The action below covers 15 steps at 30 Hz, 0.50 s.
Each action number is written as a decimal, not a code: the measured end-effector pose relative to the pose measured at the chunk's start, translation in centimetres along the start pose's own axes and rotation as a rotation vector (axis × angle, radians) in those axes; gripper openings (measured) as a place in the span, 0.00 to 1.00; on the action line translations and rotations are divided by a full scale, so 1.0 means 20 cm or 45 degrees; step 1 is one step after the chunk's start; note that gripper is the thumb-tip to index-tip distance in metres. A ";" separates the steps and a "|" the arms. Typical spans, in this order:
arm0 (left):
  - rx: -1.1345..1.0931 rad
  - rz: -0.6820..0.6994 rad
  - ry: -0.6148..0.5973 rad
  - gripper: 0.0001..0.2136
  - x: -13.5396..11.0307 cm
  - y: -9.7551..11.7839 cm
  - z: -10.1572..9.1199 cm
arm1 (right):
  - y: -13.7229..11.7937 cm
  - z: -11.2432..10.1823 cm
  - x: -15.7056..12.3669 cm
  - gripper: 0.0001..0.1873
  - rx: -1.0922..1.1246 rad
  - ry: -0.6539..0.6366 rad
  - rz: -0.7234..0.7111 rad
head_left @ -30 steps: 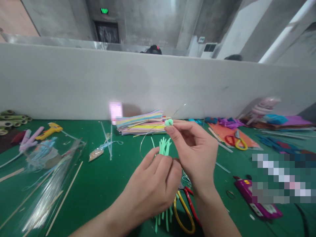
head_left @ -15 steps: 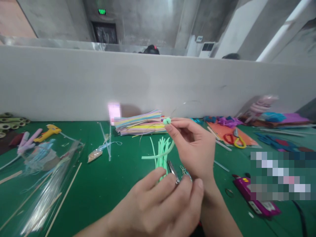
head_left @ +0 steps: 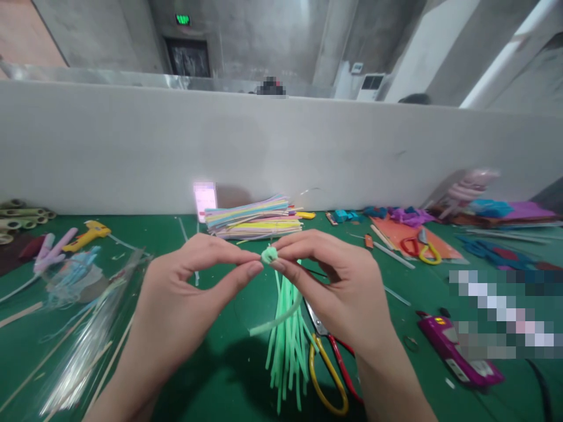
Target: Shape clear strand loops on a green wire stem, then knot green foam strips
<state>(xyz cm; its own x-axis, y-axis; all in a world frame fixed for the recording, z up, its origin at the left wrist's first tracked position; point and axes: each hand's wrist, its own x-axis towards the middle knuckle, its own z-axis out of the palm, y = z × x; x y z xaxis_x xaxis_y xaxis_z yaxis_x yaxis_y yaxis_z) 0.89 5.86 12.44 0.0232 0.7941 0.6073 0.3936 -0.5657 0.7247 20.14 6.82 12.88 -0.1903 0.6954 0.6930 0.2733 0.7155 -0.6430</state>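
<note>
My left hand (head_left: 185, 293) and my right hand (head_left: 338, 287) meet above the green table (head_left: 197, 346). Both pinch a small rolled knot of mint-green foam strip (head_left: 269, 255) between thumb and fingertips. A loose tail of that strip (head_left: 281, 316) hangs down from the knot. Under it lies a bunch of mint-green foam strips (head_left: 285, 351). Scissors with yellow and red handles (head_left: 329, 369) lie just right of the bunch, partly under my right wrist.
A stack of pastel foam sheets (head_left: 253, 218) lies against the white partition (head_left: 281, 152). A yellow glue gun (head_left: 88, 233), clear wrappers (head_left: 83, 334) and sticks are left. Orange sheets, another pair of scissors (head_left: 417, 249) and a magenta tool (head_left: 457, 354) are right.
My left hand rose from the strips on the table to the knot. My right hand came down and toward me with it. Both hands now pinch the knot.
</note>
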 end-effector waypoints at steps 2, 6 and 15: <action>-0.023 -0.008 0.009 0.04 0.00 0.00 0.01 | 0.01 0.01 0.00 0.06 -0.020 -0.016 -0.026; 0.006 -0.073 0.019 0.05 -0.01 0.03 0.01 | 0.01 0.02 -0.01 0.05 -0.058 -0.028 -0.105; -0.188 -0.246 -0.209 0.02 0.01 0.05 0.00 | 0.00 -0.01 -0.01 0.04 0.032 -0.095 -0.065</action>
<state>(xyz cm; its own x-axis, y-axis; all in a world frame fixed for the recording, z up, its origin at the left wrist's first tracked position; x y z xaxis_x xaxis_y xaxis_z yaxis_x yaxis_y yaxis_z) 1.32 5.47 13.14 0.1136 0.9089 0.4012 0.2673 -0.4169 0.8687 20.43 6.70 12.77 -0.2736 0.6605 0.6992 0.2378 0.7508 -0.6162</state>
